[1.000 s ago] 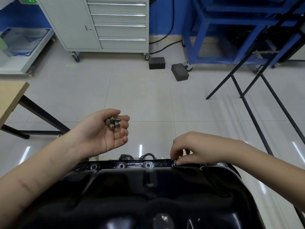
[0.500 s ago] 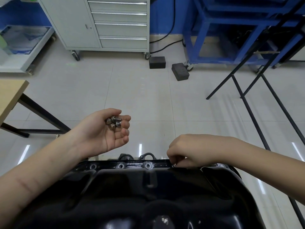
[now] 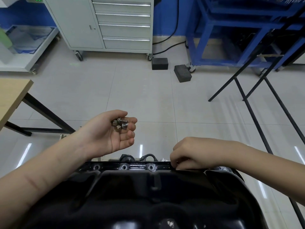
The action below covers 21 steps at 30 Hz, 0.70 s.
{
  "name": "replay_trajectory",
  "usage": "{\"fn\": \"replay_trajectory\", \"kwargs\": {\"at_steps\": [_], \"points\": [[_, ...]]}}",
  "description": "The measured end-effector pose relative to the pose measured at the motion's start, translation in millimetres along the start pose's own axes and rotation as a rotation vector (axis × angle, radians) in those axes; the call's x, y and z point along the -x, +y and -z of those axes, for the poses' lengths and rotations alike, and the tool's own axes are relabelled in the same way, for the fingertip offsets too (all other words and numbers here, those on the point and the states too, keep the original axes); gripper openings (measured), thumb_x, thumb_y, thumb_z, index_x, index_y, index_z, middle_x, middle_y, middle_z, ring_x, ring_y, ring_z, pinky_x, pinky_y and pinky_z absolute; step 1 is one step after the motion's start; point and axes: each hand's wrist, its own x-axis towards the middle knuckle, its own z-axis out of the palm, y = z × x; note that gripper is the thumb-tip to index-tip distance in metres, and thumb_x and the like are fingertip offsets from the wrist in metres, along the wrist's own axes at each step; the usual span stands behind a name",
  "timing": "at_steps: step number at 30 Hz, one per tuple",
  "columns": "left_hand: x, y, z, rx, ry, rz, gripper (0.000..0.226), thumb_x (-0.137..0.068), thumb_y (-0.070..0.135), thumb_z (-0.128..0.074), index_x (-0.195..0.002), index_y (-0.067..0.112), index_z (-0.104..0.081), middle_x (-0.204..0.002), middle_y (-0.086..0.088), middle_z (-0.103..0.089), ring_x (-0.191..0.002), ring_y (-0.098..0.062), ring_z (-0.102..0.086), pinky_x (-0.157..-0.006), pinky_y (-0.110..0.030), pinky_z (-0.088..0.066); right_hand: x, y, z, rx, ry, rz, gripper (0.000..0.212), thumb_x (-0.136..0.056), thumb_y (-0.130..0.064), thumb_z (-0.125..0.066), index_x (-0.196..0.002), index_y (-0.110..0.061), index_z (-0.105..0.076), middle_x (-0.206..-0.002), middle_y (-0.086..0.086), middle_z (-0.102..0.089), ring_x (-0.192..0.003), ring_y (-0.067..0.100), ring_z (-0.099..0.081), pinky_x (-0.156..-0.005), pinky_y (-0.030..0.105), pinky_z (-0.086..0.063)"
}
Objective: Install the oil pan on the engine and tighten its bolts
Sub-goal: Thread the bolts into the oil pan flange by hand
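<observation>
Filling the lower view, the black oil pan shows its far flange. The left hand hovers palm-up beyond it, its grip loosely cupped round several spare bolts. The right hand rests on the flange's right end, fingers curled down; whatever they pinch is hidden.

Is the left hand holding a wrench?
No, the left hand is palm up and cradles a few loose bolts on its fingers; no wrench shows.

Tiled floor — two black blocks, wheeled cabinet
</observation>
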Motion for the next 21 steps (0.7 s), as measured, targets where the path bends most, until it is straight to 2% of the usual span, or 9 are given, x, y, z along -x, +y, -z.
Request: {"fn": "replay_trajectory", "kwargs": {"at_steps": [2, 4, 6, 8, 10, 13, 15, 17, 21], "points": [[0.3, -0.2, -1.4, -0.017, -0.009, 0.003, 0.049, -0.089, 0.023, -0.041, -0.049, 0.006, -0.064, -0.047, -0.001, -0.050, -0.036, -0.014, -0.049, -0.040, -0.022, -0.048, 3.4, 0.7, 1.8, -0.034, 0.009, -0.006, 0.016, -0.087, -0.014, -0.057, -0.100, -0.013, -0.066, -0.088, 0.003, -0.061, -0.071, -0.002, -0.037, -0.059, 0.005, -0.030], [0.1, -0.5, -3.2, -0.028, -0.016, 0.007, 0.048, -0.089, 0.023, -0.042, -0.050, 0.006, -0.064, -0.047, -0.001, -0.051, -0.036, -0.014, -0.049, -0.041, -0.022, -0.048, 5.5, 1.1, 2.6, -0.018, 0.007, -0.010, 0.019, -0.086, -0.011, -0.055, -0.102, -0.012, -0.065, -0.092, 0.004, -0.062, -0.072, -0.005, -0.036, -0.061, 0.003, -0.030], [-0.5, -1.0, -3.8, -0.029, -0.015, 0.009, 0.048, -0.089, 0.023, -0.042, -0.050, 0.006, -0.064, -0.048, -0.002, -0.051, -0.036, -0.015, -0.049, -0.041, -0.022, -0.048, 5.1, -0.3, 2.5, 0.046, -0.008, -0.021, 0.017, -0.088, -0.014, -0.054, -0.100, -0.011, -0.064, -0.093, 0.004, -0.062, -0.073, 0.000, -0.041, -0.064, 0.010, -0.033], [-0.9, -1.2, -3.5, -0.022, -0.006, 0.007, 0.047, -0.089, 0.023, -0.042, -0.052, 0.005, -0.064, -0.048, -0.002, -0.052, -0.036, -0.015, -0.050, -0.041, -0.022, -0.048, 3.1, -3.1, 1.7, 0.127, -0.035, -0.041, 0.016, -0.089, -0.021, -0.052, -0.097, -0.010, -0.061, -0.093, 0.005, -0.060, -0.083, 0.014, -0.051, -0.070, 0.024, -0.038], [-1.3, -0.9, -3.3, -0.009, 0.003, 0.004, 0.045, -0.089, 0.023, -0.042, -0.054, 0.005, -0.063, -0.048, -0.003, -0.052, -0.036, -0.015, -0.050, -0.040, -0.022, -0.048, 1.3, -4.8, 1.8, 0.195, -0.053, -0.058, 0.017, -0.090, -0.025, -0.051, -0.093, -0.010, -0.058, -0.092, 0.006, -0.059, -0.087, 0.021, -0.052, -0.070, 0.031, -0.038], [-1.4, -0.7, -3.3, 0.000, 0.009, 0.000, 0.043, -0.089, 0.022, -0.043, -0.055, 0.005, -0.062, -0.048, -0.003, -0.052, -0.036, -0.015, -0.050, -0.040, -0.022, -0.048, 2.3, -4.2, 3.8, 0.203, -0.047, -0.047, 0.019, -0.091, -0.027, -0.052, -0.102, -0.013, -0.058, -0.092, 0.001, -0.056, -0.087, 0.017, -0.050, -0.069, 0.026, -0.035], [-1.2, -0.4, -3.4, 0.004, 0.007, -0.002, 0.043, -0.089, 0.022, -0.042, -0.055, 0.005, -0.062, -0.048, -0.003, -0.052, -0.036, -0.015, -0.050, -0.040, -0.022, -0.048, 5.1, -3.4, 5.0, 0.122, -0.026, -0.012, 0.021, -0.090, -0.021, -0.054, -0.110, -0.017, -0.060, -0.090, -0.004, -0.051, -0.084, 0.010, -0.046, -0.066, 0.019, -0.030], [-1.1, -0.2, -2.9, 0.013, 0.004, -0.004, 0.044, -0.090, 0.022, -0.042, -0.054, 0.005, -0.062, -0.048, -0.002, -0.052, -0.036, -0.015, -0.050, -0.040, -0.022, -0.048, 6.3, -3.6, 4.1, 0.102, -0.014, 0.011, 0.024, -0.090, -0.015, -0.053, -0.112, -0.017, -0.062, -0.095, -0.002, -0.053, -0.088, 0.011, -0.047, -0.065, 0.015, -0.025], [-0.6, -0.3, -1.9, 0.016, -0.009, -0.010, 0.047, -0.090, 0.022, -0.041, -0.052, 0.005, -0.063, -0.048, -0.002, -0.052, -0.037, -0.014, -0.050, -0.041, -0.022, -0.048, 4.4, -4.2, 0.3, 0.211, -0.025, 0.023, 0.024, -0.091, -0.014, -0.049, -0.112, -0.012, -0.060, -0.108, 0.005, -0.058, -0.102, 0.019, -0.050, -0.074, 0.021, -0.030]]}}
